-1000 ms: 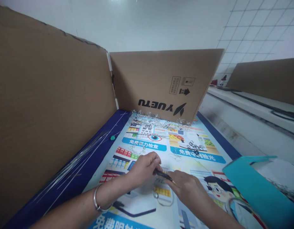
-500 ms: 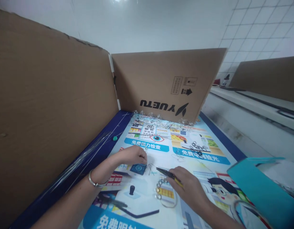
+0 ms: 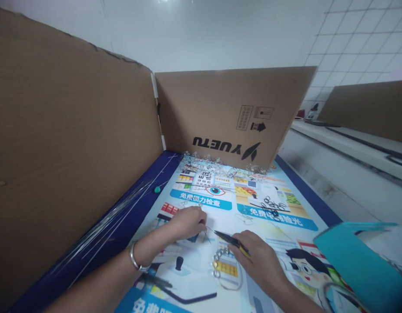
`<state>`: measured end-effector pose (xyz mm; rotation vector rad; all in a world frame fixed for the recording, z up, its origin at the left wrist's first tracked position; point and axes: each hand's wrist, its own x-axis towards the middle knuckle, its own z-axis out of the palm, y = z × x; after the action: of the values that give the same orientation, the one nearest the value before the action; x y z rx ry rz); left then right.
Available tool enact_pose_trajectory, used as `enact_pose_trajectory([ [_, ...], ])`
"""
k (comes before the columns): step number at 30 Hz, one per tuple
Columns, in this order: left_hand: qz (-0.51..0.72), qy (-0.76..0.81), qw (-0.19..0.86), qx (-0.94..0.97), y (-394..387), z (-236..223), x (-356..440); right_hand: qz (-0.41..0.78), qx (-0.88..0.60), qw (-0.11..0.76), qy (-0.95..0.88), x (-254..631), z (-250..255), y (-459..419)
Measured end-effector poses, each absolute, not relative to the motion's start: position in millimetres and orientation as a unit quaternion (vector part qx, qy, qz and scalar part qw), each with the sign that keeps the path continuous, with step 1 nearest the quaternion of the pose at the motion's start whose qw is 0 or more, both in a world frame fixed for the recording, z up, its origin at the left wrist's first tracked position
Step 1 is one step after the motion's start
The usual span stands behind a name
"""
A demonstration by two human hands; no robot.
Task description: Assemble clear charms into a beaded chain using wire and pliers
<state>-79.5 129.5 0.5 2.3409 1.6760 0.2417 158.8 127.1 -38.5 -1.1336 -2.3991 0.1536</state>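
Observation:
My left hand (image 3: pixel 188 222), a silver bangle on its wrist, is closed with the fingertips pinched on a thin wire (image 3: pixel 206 234), whose ends stick out to the right and below. My right hand (image 3: pixel 258 254) is wrapped round needle-nose pliers (image 3: pixel 232 240) with dark jaws and yellow-black handles. The pliers' tip points left, a short way from the wire and apart from it. Just under the right hand is a loop with clear round beads (image 3: pixel 216 264) along one side; whether the hand touches it I cannot tell.
A printed mat (image 3: pixel 253 226) covers the table. Cardboard walls (image 3: pixel 201 104) rise at the back and left. Long wires (image 3: pixel 112 221) lie along the left edge, with a green ball (image 3: pixel 157 189) nearby. Black rings (image 3: pixel 272 206), a teal box (image 3: pixel 354 256) and another tool (image 3: pixel 157 280) lie around.
My left hand has moved slightly right and down and now pinches the thin wire, which lay beside it on the mat before. My right hand with the pliers stays nearly in place.

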Motion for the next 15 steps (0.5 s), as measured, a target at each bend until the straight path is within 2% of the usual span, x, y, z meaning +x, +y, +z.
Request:
enact_pose_trajectory([
  [15,0.057,0.643,0.099,0.757,124.6,-7.6,-58.4,0.072,-0.421,0.229,-0.875,157.1,-35.4,126.9],
])
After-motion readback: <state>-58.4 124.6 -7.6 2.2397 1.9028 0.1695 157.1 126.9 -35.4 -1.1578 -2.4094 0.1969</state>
